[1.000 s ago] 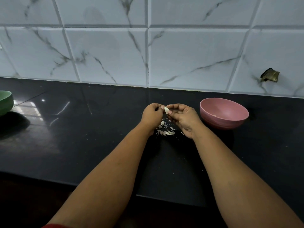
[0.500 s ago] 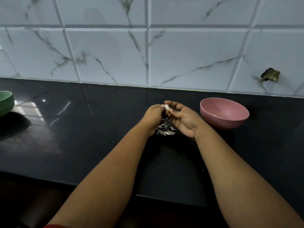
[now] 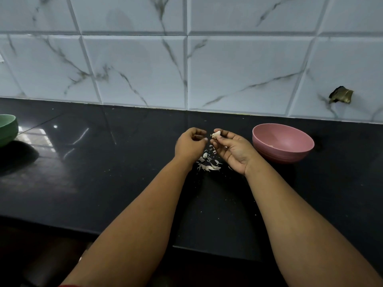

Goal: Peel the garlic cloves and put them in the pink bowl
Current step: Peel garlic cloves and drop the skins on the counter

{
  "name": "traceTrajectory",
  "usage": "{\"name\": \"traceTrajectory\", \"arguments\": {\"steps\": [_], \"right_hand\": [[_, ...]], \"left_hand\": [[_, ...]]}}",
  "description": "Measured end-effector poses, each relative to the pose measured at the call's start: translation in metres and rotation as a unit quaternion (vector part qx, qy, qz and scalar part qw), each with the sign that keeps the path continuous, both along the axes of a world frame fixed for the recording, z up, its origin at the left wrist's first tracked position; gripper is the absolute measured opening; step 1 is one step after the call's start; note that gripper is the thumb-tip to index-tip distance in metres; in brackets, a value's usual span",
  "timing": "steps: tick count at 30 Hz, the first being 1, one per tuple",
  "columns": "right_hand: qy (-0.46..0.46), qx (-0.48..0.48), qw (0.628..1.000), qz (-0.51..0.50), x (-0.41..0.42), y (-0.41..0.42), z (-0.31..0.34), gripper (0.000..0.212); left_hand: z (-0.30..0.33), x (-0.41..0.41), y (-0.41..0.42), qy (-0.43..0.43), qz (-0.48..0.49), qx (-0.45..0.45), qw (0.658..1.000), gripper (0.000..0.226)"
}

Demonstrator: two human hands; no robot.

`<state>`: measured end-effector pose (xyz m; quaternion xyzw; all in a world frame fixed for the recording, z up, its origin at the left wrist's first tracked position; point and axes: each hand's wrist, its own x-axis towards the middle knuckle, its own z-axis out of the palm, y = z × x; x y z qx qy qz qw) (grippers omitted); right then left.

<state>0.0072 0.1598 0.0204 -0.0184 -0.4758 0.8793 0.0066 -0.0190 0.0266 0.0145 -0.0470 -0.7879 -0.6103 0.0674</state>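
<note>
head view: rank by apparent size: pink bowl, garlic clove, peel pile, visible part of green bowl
1. pink bowl
2. peel pile and green bowl, cut off by the frame edge: look alike, no ranking
3. garlic clove, pinched in the right hand

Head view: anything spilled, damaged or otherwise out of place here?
Two things. Papery garlic skins lie scattered on the black counter below the hands, expected peeling litter. On the tiled wall, above and right of the pink bowl, a dark ragged object sits where a tile looks broken.
</note>
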Motion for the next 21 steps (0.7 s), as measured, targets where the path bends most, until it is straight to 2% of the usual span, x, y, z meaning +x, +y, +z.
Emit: {"name": "traceTrajectory", "arguments": {"steps": [3, 6, 9, 12, 14, 16, 21], "right_hand": [[-0.004, 0.049, 0.998, -0.025, -0.002, 0.002, -0.002, 0.015], [0.002, 0.055, 0.998, -0.016, -0.001, 0.003, -0.003, 0.014], [0.004, 0.057, 0.998, -0.011, 0.000, 0.002, -0.002, 0.014], [0.009, 0.056, 0.998, -0.016, 0.000, 0.001, -0.002, 0.013], [0.018, 0.080, 0.996, -0.033, 0.001, 0.000, -0.002, 0.013], [0.029, 0.103, 0.993, -0.052, 0.004, -0.003, -0.002, 0.012], [0.060, 0.128, 0.986, -0.082, 0.007, -0.018, -0.004, 0.021]], "left_hand": [[0.002, 0.003, 0.001, 0.026, -0.043, 0.045, 0.998, 0.003], [0.001, 0.004, 0.003, 0.053, -0.061, 0.057, 0.995, 0.005], [0.003, 0.007, 0.003, 0.032, -0.068, 0.100, 0.992, 0.001], [0.007, 0.012, 0.002, 0.009, -0.079, 0.158, 0.984, 0.008], [0.006, 0.010, 0.001, 0.033, -0.060, 0.119, 0.991, 0.003], [0.003, 0.006, 0.000, 0.070, -0.029, 0.057, 0.995, 0.010], [0.004, 0.001, -0.005, 0.094, 0.004, 0.025, 0.995, 0.008]]}}
